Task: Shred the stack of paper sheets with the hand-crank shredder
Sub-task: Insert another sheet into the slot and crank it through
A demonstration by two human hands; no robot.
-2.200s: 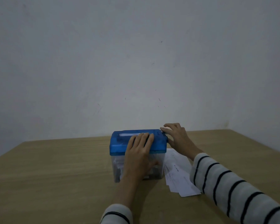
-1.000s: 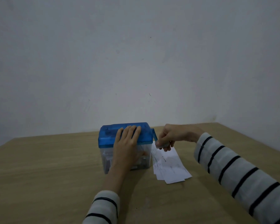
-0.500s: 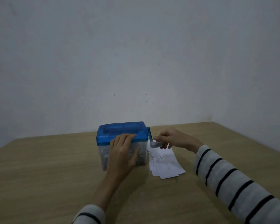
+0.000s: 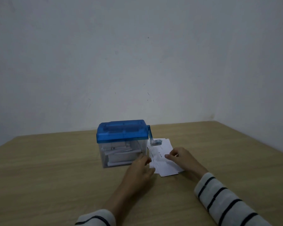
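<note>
The hand-crank shredder (image 4: 121,133) has a blue lid and a clear bin holding white paper strips. It stands mid-table. Its blue crank (image 4: 151,137) hangs down on the right side, and no hand touches it. A stack of white paper sheets (image 4: 163,162) lies flat on the table just right of the bin. My left hand (image 4: 141,168) has its fingertips at the stack's left edge; whether they pinch a sheet is unclear. My right hand (image 4: 182,159) rests loosely curled fingers on top of the stack.
The wooden table (image 4: 47,168) runs back to a plain wall, with another wall along its right edge. My striped sleeves (image 4: 222,198) come in from the bottom of the view.
My left hand came off the shredder's lid and front and went to the paper stack. My right hand let go of the crank and dropped onto the stack. The crank now hangs down.
</note>
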